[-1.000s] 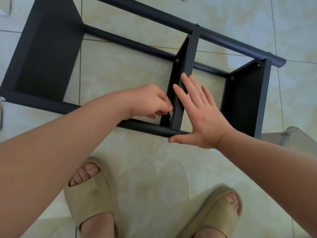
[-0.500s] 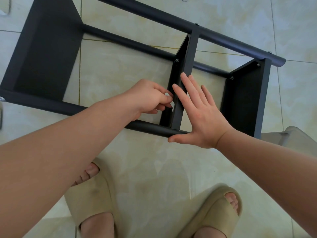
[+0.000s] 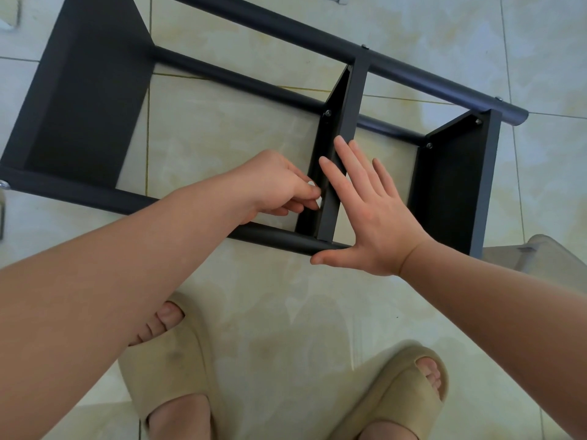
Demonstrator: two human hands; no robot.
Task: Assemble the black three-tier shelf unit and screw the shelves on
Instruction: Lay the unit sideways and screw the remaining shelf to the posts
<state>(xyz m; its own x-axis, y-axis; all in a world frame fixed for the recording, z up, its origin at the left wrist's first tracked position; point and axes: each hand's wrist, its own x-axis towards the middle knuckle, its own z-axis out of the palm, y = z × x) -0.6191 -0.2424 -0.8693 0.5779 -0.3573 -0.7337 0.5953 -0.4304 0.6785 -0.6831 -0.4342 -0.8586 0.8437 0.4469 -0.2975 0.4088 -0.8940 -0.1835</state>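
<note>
The black shelf unit (image 3: 317,100) lies on its side on the tiled floor (image 3: 254,296), directly ahead of both hands.

1. Progress. All three shelves sit between the poles. Screw heads show beyond the fingertips, at the far corner of the middle shelf (image 3: 346,115) and at two far corners of the right-end shelf (image 3: 454,185). I judge the fastening to be more than half done. The near corners are not confirmed from here.

2. Left hand (image 3: 279,185). Its fingers are curled and pinch a small pale part (image 3: 318,202) against the near corner of the middle shelf. The part is too small to identify; I judge it a screw being started.

3. Right hand (image 3: 378,223). Its fingers are straight and slightly spread, laid flat on the opposite face of that shelf. The thumb rests along the near pole (image 3: 273,236).

4. Remaining, by my estimate: tighten this corner, check the other near corners, stand the unit upright.

5. Containers. None is in view. The shelves carry nothing.
</note>
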